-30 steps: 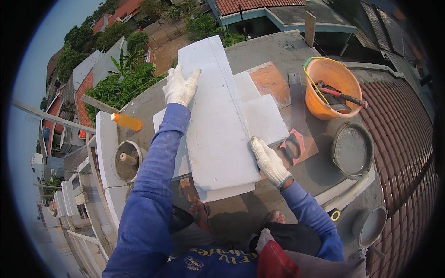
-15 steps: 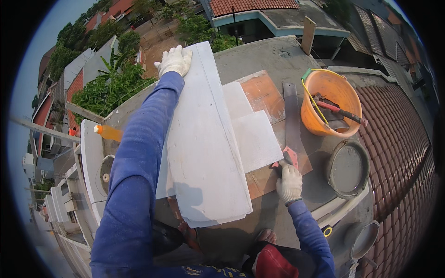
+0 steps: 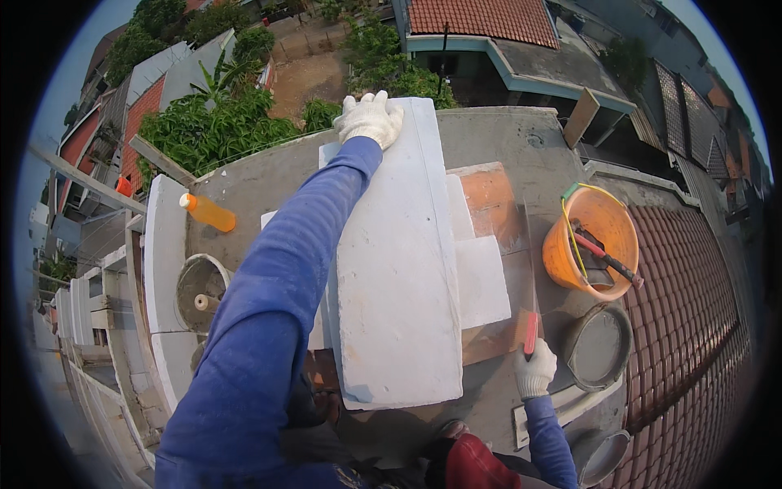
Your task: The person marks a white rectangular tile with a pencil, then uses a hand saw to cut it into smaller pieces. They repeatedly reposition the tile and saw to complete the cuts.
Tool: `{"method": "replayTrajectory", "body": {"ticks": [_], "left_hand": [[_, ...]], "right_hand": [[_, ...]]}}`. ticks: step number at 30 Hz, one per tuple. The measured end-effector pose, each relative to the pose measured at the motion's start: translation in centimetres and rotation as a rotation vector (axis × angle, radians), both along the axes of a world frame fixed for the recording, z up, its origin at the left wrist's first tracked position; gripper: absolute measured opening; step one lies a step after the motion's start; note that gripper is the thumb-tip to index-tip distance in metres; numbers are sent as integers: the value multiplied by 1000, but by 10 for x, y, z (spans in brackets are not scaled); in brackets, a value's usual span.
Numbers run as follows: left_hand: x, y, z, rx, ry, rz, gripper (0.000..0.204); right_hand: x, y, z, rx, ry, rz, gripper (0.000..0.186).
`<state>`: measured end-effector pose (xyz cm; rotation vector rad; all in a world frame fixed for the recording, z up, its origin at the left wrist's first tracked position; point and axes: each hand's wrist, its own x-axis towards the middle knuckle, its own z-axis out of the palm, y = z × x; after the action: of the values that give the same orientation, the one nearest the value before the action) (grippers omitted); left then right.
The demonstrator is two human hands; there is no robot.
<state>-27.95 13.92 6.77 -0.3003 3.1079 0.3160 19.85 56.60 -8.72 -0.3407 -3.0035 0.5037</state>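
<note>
A long white lightweight concrete block lies before me, a thin line drawn along its right side. My left hand, in a white knit glove, grips the block's far end with the fingers bent over the edge. In my gloved right hand is the red handle of a hand saw. The saw's blade points away from me, turned on edge, to the right of the block. Smaller white block pieces lie between block and saw, over a brown board.
An orange bucket with a red-and-black-handled tool stands at the right. Nearer are a round pan of grey mix and another pan. An orange bottle and a bucket are at left. Roof tiles slope beyond the right edge.
The saw has gone from lying flat to standing on edge, lifted by my right hand. The long block now points straighter away from me, my left hand still at its far end. The view has shifted.
</note>
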Motion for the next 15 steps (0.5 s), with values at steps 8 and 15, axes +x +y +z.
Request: {"method": "replayTrajectory", "body": {"ticks": [8, 15], "left_hand": [[15, -84, -52, 789, 285, 295, 79], [146, -73, -112, 769, 389, 20, 78]], "right_hand": [[16, -43, 196, -531, -20, -221, 14], [-33, -171, 221, -487, 19, -297, 19]]}}
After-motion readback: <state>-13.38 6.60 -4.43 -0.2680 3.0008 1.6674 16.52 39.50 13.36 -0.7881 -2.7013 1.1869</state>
